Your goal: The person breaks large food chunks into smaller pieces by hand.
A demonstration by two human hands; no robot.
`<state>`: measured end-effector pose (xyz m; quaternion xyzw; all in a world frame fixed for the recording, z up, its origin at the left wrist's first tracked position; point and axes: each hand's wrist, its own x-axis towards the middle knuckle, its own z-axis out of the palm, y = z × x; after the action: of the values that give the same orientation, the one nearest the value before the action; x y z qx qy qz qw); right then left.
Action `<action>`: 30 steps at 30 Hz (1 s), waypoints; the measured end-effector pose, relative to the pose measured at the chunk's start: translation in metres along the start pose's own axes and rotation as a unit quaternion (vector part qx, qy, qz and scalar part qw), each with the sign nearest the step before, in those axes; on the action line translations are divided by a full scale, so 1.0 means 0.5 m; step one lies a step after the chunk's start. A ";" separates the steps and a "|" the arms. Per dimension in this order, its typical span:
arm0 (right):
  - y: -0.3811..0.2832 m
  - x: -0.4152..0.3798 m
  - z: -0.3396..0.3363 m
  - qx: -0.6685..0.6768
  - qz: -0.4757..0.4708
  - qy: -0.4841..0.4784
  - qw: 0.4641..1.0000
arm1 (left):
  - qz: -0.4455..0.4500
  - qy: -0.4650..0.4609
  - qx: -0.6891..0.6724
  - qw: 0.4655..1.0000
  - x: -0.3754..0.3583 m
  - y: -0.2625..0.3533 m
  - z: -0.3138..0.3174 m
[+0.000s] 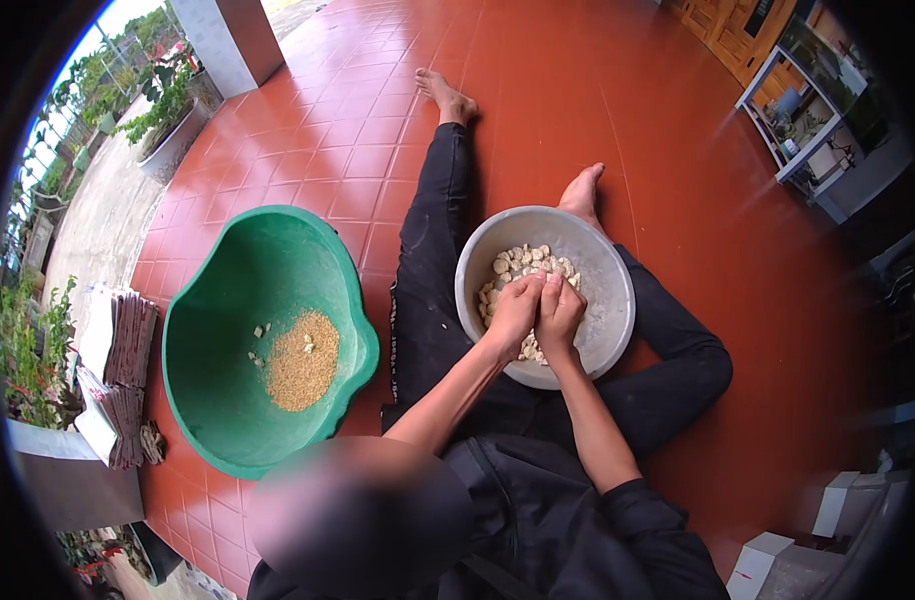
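Between the person's legs stands a round grey metal bowl (610, 300) with pale, roundish dry pieces (522, 262) lying in it. Over the middle of this bowl my left hand (515, 308) and my right hand (559, 310) meet, thumbs and fingertips pressed together. The fingers of both are closed; whatever is pinched between them is too small and hidden to name. To the left sits a large green basin (217, 310) holding a heap of tan grains (302, 365), with a few pale pieces on and beside it.
Folded papers or sacks (127, 350) are stacked left of the green basin. A square pillar (227, 40) and potted plants (172, 130) stand at the upper left. A glass-sided cabinet (792, 110) is at the upper right, and white boxes (762, 565) at the lower right.
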<state>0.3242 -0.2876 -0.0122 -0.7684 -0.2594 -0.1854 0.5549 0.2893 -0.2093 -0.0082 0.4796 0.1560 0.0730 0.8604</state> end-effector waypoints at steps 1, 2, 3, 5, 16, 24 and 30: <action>0.001 0.004 0.004 -0.010 0.007 -0.016 1.000 | 0.088 0.035 0.116 0.989 -0.005 0.007 0.003; -0.001 0.006 0.010 -0.001 0.034 -0.018 0.999 | 0.176 0.070 0.230 0.955 -0.009 0.013 0.007; -0.016 0.014 0.018 0.046 0.066 -0.002 0.997 | 0.252 0.099 0.275 0.923 -0.023 0.041 0.024; -0.032 0.017 0.020 0.092 0.101 0.011 0.991 | 0.277 0.114 0.303 0.905 -0.032 0.068 0.033; -0.053 0.032 -0.015 0.113 0.127 0.044 0.985 | 0.344 0.039 0.471 0.811 -0.060 0.116 0.052; -0.055 0.042 -0.031 0.073 -0.025 0.115 0.990 | 0.300 -0.019 0.350 0.887 -0.074 0.116 0.067; -0.063 0.051 -0.043 0.062 -0.029 0.060 0.996 | 0.238 -0.006 0.316 0.918 -0.074 0.117 0.065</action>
<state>0.3258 -0.2952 0.0329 -0.7121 -0.2588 -0.2313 0.6103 0.2670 -0.2147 0.0647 0.7500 0.0467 0.2200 0.6220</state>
